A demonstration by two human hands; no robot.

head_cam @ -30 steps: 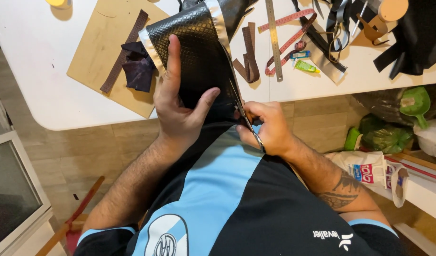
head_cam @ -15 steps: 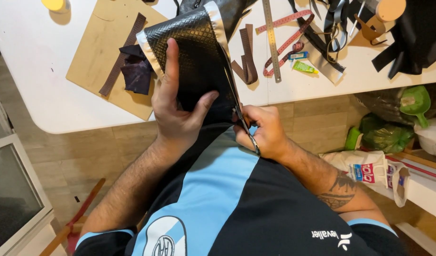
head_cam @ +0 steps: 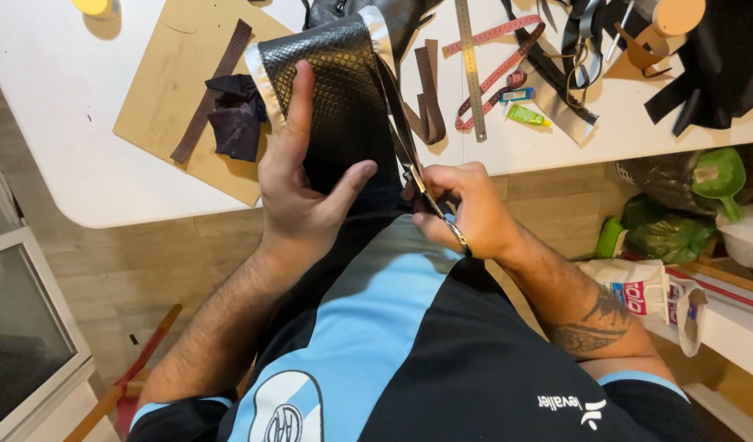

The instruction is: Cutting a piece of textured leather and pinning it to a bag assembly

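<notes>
Left hand (head_cam: 299, 196): we clasp the black padded sheet (head_cam: 335, 98), forefinger stretched up along it, thumb pressing its front.
Sheet: above and between our hands.
Right hand (head_cam: 466, 209): fist closed round scissors (head_cam: 421, 184) biting the sheet's right edge.

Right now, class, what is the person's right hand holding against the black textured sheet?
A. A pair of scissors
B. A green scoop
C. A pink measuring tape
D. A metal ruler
A. The right hand grips a pair of scissors, blades running up along the edge of the black textured sheet, which the left hand steadies; the metal ruler and pink measuring tape lie untouched on the table.
</notes>
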